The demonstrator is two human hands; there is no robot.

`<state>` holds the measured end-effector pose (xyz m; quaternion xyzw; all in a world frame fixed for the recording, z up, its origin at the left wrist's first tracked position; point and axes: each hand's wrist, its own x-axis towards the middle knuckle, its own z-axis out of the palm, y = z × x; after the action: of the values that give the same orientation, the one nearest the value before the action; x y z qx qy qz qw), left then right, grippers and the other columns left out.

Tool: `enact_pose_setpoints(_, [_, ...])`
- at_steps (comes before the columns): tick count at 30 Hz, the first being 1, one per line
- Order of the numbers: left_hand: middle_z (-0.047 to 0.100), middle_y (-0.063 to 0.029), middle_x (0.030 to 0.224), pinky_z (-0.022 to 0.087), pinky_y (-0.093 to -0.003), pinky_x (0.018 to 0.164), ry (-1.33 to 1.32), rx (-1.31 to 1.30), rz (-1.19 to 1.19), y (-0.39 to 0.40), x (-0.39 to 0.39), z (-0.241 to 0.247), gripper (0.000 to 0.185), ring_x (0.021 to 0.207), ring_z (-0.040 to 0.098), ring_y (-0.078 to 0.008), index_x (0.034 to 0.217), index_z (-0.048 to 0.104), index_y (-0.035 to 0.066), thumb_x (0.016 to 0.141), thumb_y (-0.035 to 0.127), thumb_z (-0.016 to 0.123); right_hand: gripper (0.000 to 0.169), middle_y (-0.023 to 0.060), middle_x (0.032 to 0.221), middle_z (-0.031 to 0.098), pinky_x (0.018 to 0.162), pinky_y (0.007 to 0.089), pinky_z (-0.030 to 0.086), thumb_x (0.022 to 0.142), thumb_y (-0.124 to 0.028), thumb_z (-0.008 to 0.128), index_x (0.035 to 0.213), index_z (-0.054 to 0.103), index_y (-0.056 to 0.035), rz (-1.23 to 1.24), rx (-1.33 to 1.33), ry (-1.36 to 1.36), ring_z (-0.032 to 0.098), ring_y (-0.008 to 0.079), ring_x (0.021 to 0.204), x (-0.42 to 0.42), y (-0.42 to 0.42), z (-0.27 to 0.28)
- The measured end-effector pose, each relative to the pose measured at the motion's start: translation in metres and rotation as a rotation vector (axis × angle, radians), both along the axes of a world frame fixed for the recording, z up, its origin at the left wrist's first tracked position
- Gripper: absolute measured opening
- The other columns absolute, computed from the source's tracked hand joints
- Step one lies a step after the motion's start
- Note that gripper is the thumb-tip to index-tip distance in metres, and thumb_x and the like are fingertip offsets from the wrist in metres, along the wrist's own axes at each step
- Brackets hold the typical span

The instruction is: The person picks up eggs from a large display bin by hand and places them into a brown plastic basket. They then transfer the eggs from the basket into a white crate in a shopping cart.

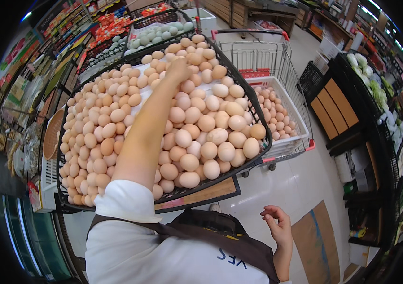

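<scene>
A wide black crate [266,136] stands before me, heaped with brown eggs [206,122]. My left arm stretches across it, and my left hand [179,71] is down among the eggs in its far part. The fingers are mostly hidden behind the hand, so I cannot tell whether they hold an egg. Pale lining [145,94] shows between the eggs near my forearm. My right hand [277,225] hangs low at the right over the floor, fingers loosely bent, with nothing visible in it.
A shopping cart [295,71] at the right carries a white crate [302,124] of smaller eggs. Pale greenish eggs [155,35] lie in a black basket behind. A woven basket [53,135] is at the left. Vegetable shelves [357,106] stand far right; cardboard [315,245] lies on the floor.
</scene>
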<state>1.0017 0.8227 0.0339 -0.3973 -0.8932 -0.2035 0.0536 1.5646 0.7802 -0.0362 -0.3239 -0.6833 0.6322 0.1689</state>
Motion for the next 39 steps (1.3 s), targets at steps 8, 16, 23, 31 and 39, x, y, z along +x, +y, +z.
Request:
enact_pose_setpoints(8, [0.06,-0.0155,0.111,0.048,-0.0385,0.079,0.089,-0.319,0.054,0.033,0.014,0.002,0.042,0.098,0.06,-0.0273,0.108,0.063,0.005,0.078,0.035,0.062,0.02,0.007,0.087,0.064,0.074,0.0276,0.049,0.086,-0.008,0.058,0.104,0.058,0.0006,-0.177,-0.009,-0.02,0.06,0.0131,0.082,0.018,-0.007,0.001])
enact_pose_setpoints(16, [0.065,-0.0115,0.105,0.042,-0.0379,0.087,0.011,-0.206,0.121,0.031,-0.005,-0.015,0.037,0.105,0.059,-0.0245,0.11,0.063,0.009,0.075,0.019,0.063,0.018,0.0078,0.084,0.066,0.072,0.0265,0.048,0.084,-0.004,0.058,0.101,0.059,0.0017,-0.183,0.032,0.002,0.059,0.012,0.076,0.008,-0.011,0.004])
enact_pose_setpoints(23, [0.065,-0.0135,0.103,0.048,-0.0359,0.079,0.064,0.001,0.114,0.028,0.019,0.012,0.037,0.096,0.061,-0.0269,0.098,0.067,0.006,0.073,0.033,0.065,0.019,0.0075,0.089,0.063,0.074,0.0286,0.05,0.088,-0.007,0.057,0.105,0.057,0.0009,-0.1,0.083,-0.043,0.06,0.0154,0.085,0.006,-0.007,0.016])
enact_pose_setpoints(31, [0.064,-0.0082,0.081,0.049,-0.022,0.06,-0.477,0.375,-0.1,-0.083,0.015,0.092,0.05,0.076,0.061,-0.0119,0.089,0.06,0.001,0.068,0.044,0.075,0.019,0.0091,0.085,0.067,0.073,0.027,0.048,0.082,-0.003,0.059,0.101,0.059,0.002,0.181,0.197,0.024,0.061,0.0143,0.079,-0.065,-0.005,0.036])
enact_pose_setpoints(39, [0.058,-0.01,0.096,0.04,-0.0185,0.051,-1.128,1.134,-0.487,-0.327,0.082,0.148,0.039,0.062,0.047,-0.0076,0.108,0.052,0.004,0.089,0.037,0.056,0.017,0.0092,0.085,0.066,0.07,0.0265,0.049,0.079,0.001,0.061,0.096,0.062,-0.0002,0.565,0.255,0.207,0.064,0.0169,0.079,-0.148,-0.074,0.05])
